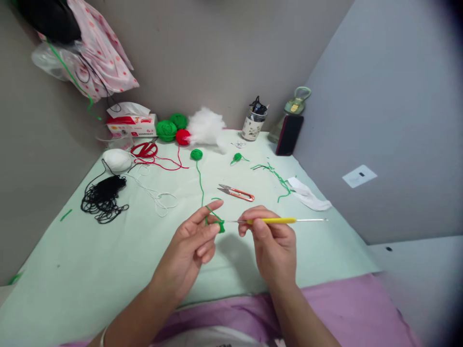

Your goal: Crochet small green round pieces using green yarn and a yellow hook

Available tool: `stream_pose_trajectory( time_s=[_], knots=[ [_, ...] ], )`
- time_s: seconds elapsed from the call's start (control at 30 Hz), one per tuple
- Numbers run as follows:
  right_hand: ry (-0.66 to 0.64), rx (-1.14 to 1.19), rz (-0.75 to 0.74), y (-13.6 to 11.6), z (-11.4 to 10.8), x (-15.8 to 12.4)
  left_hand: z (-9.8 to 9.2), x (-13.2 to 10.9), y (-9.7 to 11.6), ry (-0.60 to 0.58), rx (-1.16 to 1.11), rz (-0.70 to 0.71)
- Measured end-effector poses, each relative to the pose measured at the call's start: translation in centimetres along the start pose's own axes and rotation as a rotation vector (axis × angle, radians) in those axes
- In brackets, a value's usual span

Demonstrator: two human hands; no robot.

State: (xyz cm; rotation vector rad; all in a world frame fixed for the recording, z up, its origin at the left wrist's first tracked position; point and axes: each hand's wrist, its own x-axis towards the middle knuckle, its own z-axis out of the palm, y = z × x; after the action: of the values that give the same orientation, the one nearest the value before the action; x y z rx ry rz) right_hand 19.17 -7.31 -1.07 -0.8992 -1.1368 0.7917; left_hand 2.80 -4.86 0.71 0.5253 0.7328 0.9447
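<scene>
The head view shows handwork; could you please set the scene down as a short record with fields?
Left hand: pinches a small green crochet piece, green yarn across its index finger
Right hand: grips a yellow-handled crochet hook, one tip at the piece
Yarn source: small green yarn ball, its strand running to the left hand
Cutting tools: orange-handled thread snips; red-handled scissors
Yarn at left: black tangle, white ball
Back right: water bottle, smartphone

Crochet hook [278, 220] with smooth plastic-looking handle [285, 220] and shiny metal shaft [309, 220], matt woolly yarn piece [221, 227], fluffy fibre stuffing [207, 126], metal-bladed snips [238, 193], glossy phone screen [289, 135], thin papery tissue [128, 110], smooth table cover [72, 274], creased cloth [347, 301]
</scene>
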Motion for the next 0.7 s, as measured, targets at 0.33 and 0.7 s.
stream_pose_trajectory(
  time_s=[0.33,0.7],
  knots=[
    [-0.039,0.021,0.025,-0.3,1.0,-0.3,0.8,-0.7,0.0,-0.013,0.156,0.069],
    [-0.144,0.001,0.070,-0.9,1.0,0.1,0.7,-0.6,0.5,-0.036,0.103,0.008]
  ],
)
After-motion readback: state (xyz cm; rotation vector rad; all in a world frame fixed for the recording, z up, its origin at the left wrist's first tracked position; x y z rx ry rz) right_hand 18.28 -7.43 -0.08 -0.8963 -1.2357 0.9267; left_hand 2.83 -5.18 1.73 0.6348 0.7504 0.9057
